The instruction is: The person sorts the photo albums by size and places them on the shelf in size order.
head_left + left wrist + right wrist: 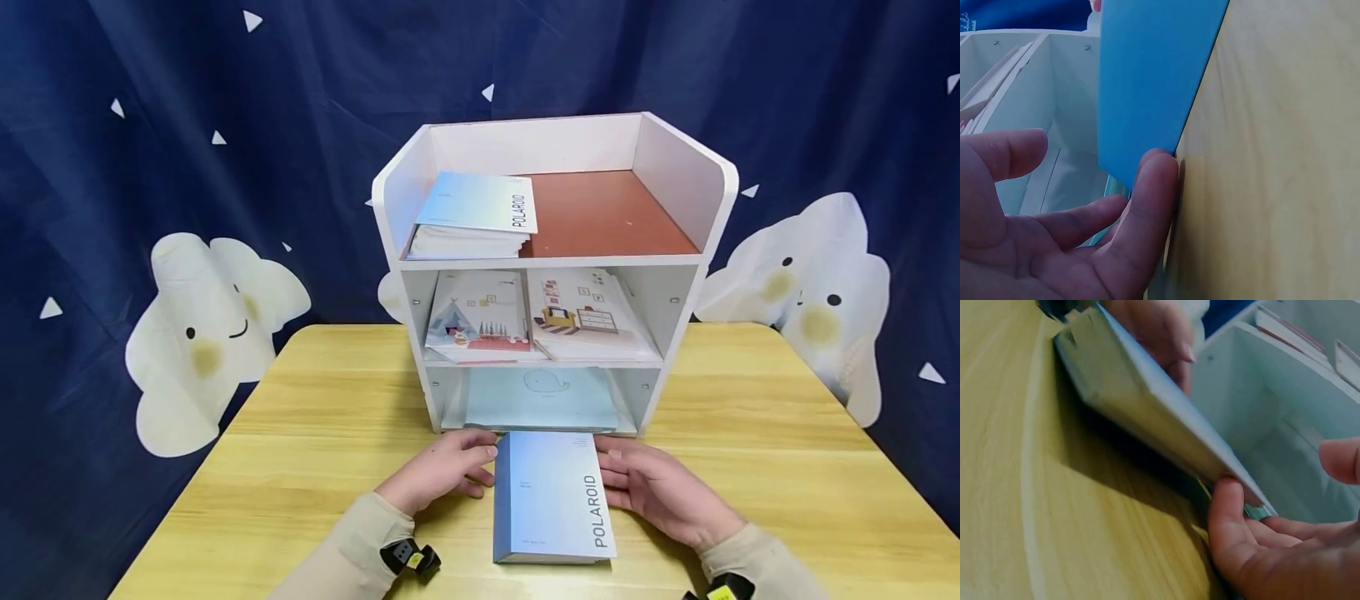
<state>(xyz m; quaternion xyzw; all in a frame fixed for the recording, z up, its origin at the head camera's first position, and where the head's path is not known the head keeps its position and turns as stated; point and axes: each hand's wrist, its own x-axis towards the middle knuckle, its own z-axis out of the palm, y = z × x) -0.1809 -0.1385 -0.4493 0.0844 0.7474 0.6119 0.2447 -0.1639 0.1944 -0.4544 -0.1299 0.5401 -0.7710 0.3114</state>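
Left hand [442, 473] lies on the table with fingers nearly straight and relaxed, fingertips [1157, 172] touching the left edge of the thick pale-blue hardcover book lettered POLAROID [553, 497]; nothing is gripped. Right hand [660, 490] mirrors it: fingers extended, fingertips [1225, 500] tucked against and slightly under the book's right edge, thumb apart above. The book lies flat between the two hands on the light wooden tabletop [300, 433], though the right wrist view shows the edge by that hand raised a little off the wood. Just beyond the fingertips stands a white three-tier desktop shelf [551, 275]. Its bottom bay, directly ahead of the book, holds a flat pale-blue folder with a whale outline [543, 398]. The middle tier holds two illustrated booklets [532, 321] side by side. On the top tier, up and to the left, a second POLAROID book [480, 204] rests on a white stack beside a bare red-brown panel [607, 212]. Behind all this hangs a dark blue curtain with white cloud figures [210, 325]. Risk, as judged: contact is by fingertips on the edges only, so a heavy book could slip or tip if lifted unevenly; pushed forward, its leading edge could catch the shelf's lower lip or shove the whole shelf back.
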